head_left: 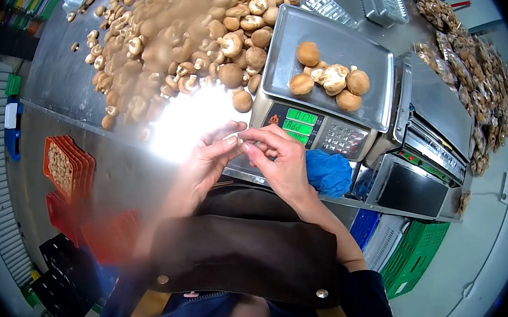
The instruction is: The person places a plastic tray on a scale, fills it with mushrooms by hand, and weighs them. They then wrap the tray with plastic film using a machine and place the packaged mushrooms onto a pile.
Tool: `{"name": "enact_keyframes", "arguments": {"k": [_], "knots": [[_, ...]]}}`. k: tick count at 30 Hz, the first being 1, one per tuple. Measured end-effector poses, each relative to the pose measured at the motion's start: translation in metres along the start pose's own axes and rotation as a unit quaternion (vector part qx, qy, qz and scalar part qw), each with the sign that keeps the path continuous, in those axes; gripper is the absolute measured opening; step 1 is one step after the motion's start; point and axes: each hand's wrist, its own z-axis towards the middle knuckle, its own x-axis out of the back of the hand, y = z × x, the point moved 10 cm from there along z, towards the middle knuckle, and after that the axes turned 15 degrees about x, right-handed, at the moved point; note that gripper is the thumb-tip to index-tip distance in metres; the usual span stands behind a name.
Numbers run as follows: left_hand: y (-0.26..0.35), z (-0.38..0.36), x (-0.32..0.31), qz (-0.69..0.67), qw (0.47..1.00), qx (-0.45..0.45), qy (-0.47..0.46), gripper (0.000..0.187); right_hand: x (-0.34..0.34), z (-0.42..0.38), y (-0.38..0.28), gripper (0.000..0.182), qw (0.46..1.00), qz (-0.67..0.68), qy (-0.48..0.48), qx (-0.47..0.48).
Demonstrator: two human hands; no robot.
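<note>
My left hand (207, 157) and my right hand (283, 164) meet at the fingertips in front of the scale. Both pinch at something small and pale between them, too small to name. Just beyond them is the digital scale (274, 106), its green display lit. Several brown mushrooms (335, 79) lie in a cluster on its metal tray (371, 47). To the left, a large heap of loose mushrooms (231, 45) spreads across the metal table (60, 79). A crumpled blue cloth or glove (328, 173) lies by my right wrist.
Right of the scale stands a metal sealing or wrapping machine (435, 115). Bagged mushrooms (479, 70) are piled behind it. Clear plastic trays (384, 5) lie at the back. Orange crates (69, 168) stand left below the table, and a green crate (414, 257) is at the lower right.
</note>
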Motion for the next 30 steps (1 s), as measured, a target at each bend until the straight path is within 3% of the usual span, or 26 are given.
{"name": "enact_keyframes", "arguments": {"k": [8,10,11,13,14,16,18,19,20,22,24,26,27,28,30], "knots": [[-0.015,-0.014,0.025,-0.013,0.999,0.031,0.014,0.031,-0.032,0.004,0.005,0.012,0.998,0.0,-0.056,-0.009],[-0.009,-0.022,0.071,0.02,0.994,0.011,0.107,0.033,-0.047,0.004,0.0,0.011,0.997,0.05,-0.052,0.003],[0.013,-0.04,0.067,0.055,0.984,-0.027,0.166,0.033,-0.065,0.002,-0.004,0.01,0.992,0.074,-0.097,0.007],[0.053,-0.065,0.115,0.119,0.943,-0.158,0.268,0.026,-0.095,-0.003,-0.019,0.007,0.973,-0.057,-0.182,0.127],[0.071,-0.08,0.109,0.109,0.925,-0.175,0.32,0.022,-0.116,-0.012,-0.018,0.009,0.947,-0.142,-0.259,0.123],[0.106,-0.098,0.121,0.183,0.888,-0.257,0.334,0.02,-0.153,-0.032,0.004,0.013,0.89,-0.193,-0.407,0.069],[0.124,-0.093,0.124,0.197,0.892,-0.29,0.285,0.019,-0.166,-0.052,0.025,0.019,0.909,-0.153,-0.361,0.143],[0.128,-0.08,0.119,0.226,0.888,-0.293,0.273,0.019,-0.166,-0.06,0.028,0.032,0.895,-0.178,-0.364,0.187],[0.131,-0.065,0.113,0.253,0.884,-0.296,0.259,0.019,-0.153,-0.057,0.018,0.032,0.884,-0.24,-0.313,0.252],[0.13,-0.032,0.078,0.306,0.869,-0.31,0.233,0.021,-0.117,-0.04,0.024,0.024,0.92,-0.204,-0.327,0.063],[0.115,0.012,0.027,0.394,0.857,-0.28,0.18,0.023,-0.048,-0.035,0.035,0.015,0.943,-0.25,-0.219,0.002],[0.091,0.064,-0.01,0.403,0.882,-0.226,0.097,0.027,0.053,-0.011,-0.009,0.009,0.959,-0.281,0.033,-0.004],[0.079,0.087,-0.025,0.42,0.884,-0.184,0.095,0.028,0.102,-0.013,-0.011,0.009,0.931,-0.344,0.119,-0.004],[0.069,0.107,-0.037,0.437,0.883,-0.142,0.095,0.03,0.144,-0.01,-0.019,0.016,0.929,-0.322,0.181,-0.005],[0.063,0.152,-0.045,0.554,0.804,-0.188,0.107,0.031,0.225,-0.013,-0.004,0.026,0.905,-0.323,0.276,0.032]]}}
